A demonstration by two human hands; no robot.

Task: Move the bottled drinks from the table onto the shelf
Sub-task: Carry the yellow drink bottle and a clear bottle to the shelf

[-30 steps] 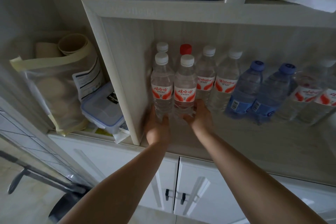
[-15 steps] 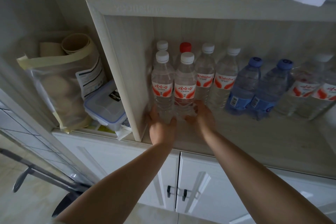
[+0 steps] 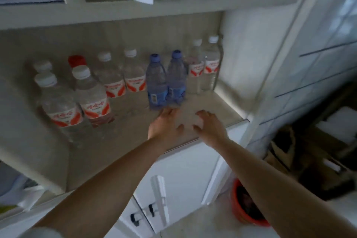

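All the bottled drinks stand upright on the shelf (image 3: 202, 106), long axes vertical and caps up, though the wide lens makes them lean outward. Two white-capped bottles with red labels (image 3: 59, 106) stand forward at 9 o'clock, the second (image 3: 92, 98) just beside the first, with a red-capped bottle (image 3: 76, 61) and another white cap behind them. Toward 12 o'clock two more red-label bottles (image 3: 133, 75) run along the back, then a pair of blue bottles (image 3: 156, 83) side by side, then two clear bottles (image 3: 211, 63) close against the right side wall at 1 o'clock.

The left hand (image 3: 166, 123) hovers with fingers spread and nothing in it, fingertips just short of the blue pair's bases. The right hand (image 3: 210, 125) is likewise spread and empty, at 3 o'clock of the left, near the shelf's front edge. Bare board lies in front of the blue and clear bottles, out to the front lip and the right wall. Below are white cabinet doors (image 3: 183, 170); an orange bucket (image 3: 245, 205) sits on the floor at 5 o'clock.
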